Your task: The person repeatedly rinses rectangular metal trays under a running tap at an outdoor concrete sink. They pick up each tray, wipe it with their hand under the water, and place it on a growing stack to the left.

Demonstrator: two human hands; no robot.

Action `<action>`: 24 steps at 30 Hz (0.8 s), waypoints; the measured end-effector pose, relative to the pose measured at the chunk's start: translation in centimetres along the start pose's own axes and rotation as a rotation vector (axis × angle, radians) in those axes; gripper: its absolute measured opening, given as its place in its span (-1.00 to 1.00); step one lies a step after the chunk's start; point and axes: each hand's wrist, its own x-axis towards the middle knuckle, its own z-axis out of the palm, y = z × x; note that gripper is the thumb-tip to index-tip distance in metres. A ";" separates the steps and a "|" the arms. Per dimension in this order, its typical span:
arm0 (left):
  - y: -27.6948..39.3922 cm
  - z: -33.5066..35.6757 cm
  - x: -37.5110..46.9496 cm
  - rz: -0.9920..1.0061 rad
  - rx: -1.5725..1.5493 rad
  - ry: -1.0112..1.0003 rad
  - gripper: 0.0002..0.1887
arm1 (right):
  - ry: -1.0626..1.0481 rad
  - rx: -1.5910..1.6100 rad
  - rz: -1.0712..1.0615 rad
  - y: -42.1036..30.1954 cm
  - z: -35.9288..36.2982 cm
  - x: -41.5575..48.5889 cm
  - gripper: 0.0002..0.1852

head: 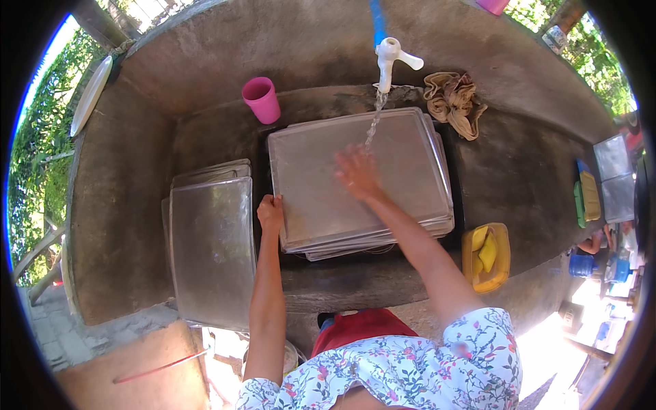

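Note:
A stack of flat metal trays (323, 205) sits over the dark basin of a concrete sink, directly in front of me. My left hand (270, 214) grips the top tray's left edge. Over the wet upper face of that tray, my right hand (359, 173) is spread and slightly blurred; firm contact is hard to tell. Water (376, 123) runs from a white plastic tap (388, 61) and lands just beyond the right fingertips. Left of my left forearm lies a second stack of similar trays (212, 251), its near end over the sink's front edge.
A pink plastic cup (264, 102) stands behind the trays. A crumpled brown cloth (453, 105) lies right of the tap. At right, a yellow container (494, 277) holds yellow pieces. Green and yellow sponges or brushes (587, 200) are farther right. Another person's arm (592, 243) shows beyond.

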 end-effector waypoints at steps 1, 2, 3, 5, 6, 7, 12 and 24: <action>-0.2 -0.6 -0.3 0.052 -0.159 -0.087 -0.84 | 0.069 -0.036 0.088 2.6 -1.0 -0.4 -0.44; -0.1 -1.2 -0.6 0.047 -0.280 -0.160 -0.84 | 0.152 -0.130 0.216 5.1 -2.0 -0.7 -0.46; 0.3 -1.5 -1.2 0.096 -0.618 -0.233 -0.84 | 0.131 -0.067 0.318 7.4 -3.0 -0.8 -0.47; 1.6 -1.9 -2.4 0.119 -1.240 -0.376 -0.81 | 0.103 -0.028 0.563 11.2 -4.4 -1.1 -0.47; 2.4 -2.3 -2.7 0.069 -1.285 -0.356 -0.80 | 0.082 0.001 0.674 12.7 -5.0 -1.3 -0.46; 3.2 -2.7 -3.2 0.055 -1.347 -0.359 -0.78 | 0.093 0.048 0.761 14.0 -5.4 -1.5 -0.45; 5.1 -6.3 -6.3 -0.041 -1.402 -0.320 -0.66 | 0.081 0.450 0.893 17.8 -6.5 -3.6 -0.47; 3.6 -0.4 -9.2 -0.140 -1.394 -0.490 -0.42 | 0.345 0.489 0.761 22.2 -16.4 -10.5 -0.77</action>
